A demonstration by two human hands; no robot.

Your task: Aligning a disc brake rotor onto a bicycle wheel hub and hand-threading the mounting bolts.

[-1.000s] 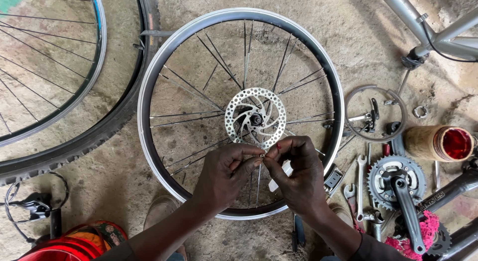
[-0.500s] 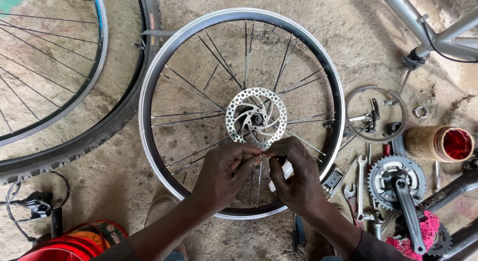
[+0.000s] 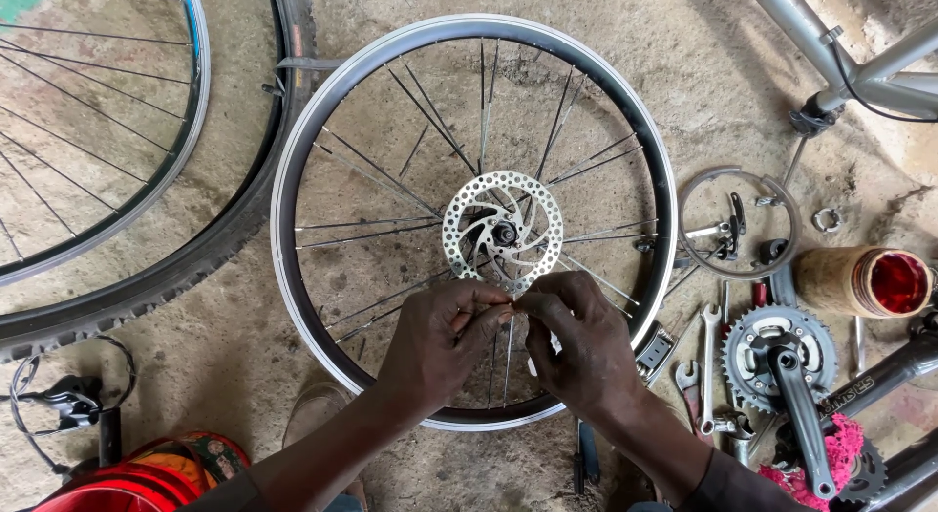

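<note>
A bare bicycle wheel (image 3: 475,224) lies flat on the rough concrete floor (image 3: 723,63), its silver rim ringing a perforated disc brake rotor (image 3: 502,232) at the hub. Both hands meet over the lower spokes, just below the rotor: the left hand (image 3: 445,341) and the right hand (image 3: 576,341) have their fingertips pinched together on something very small and thin, likely a spoke (image 3: 508,361) or its nipple, though the piece itself is too small to name for certain. Neither hand is relaxed; the fingers of each are curled tight around that one point, thumbs pressed to forefingers. To the left lie a tyred wheel (image 3: 147,268) and a brake lever with cable (image 3: 63,400); a red bucket (image 3: 117,488) sits at the bottom edge. To the right, well apart from the hands, are a crankset with chainring (image 3: 782,361), spanners (image 3: 708,346), a loose metal ring (image 3: 738,224), an open red-lined tin (image 3: 865,280) and part of a grey bike frame (image 3: 860,63). The risk, as I judge it, lies in the smallness of the held piece: a slip of the pinch would drop it through the spokes onto the gritty floor, where it could be hard to find. Pulling sideways on a thin spoke could also bend it, and knuckles sit close to the rotor's edge.
</note>
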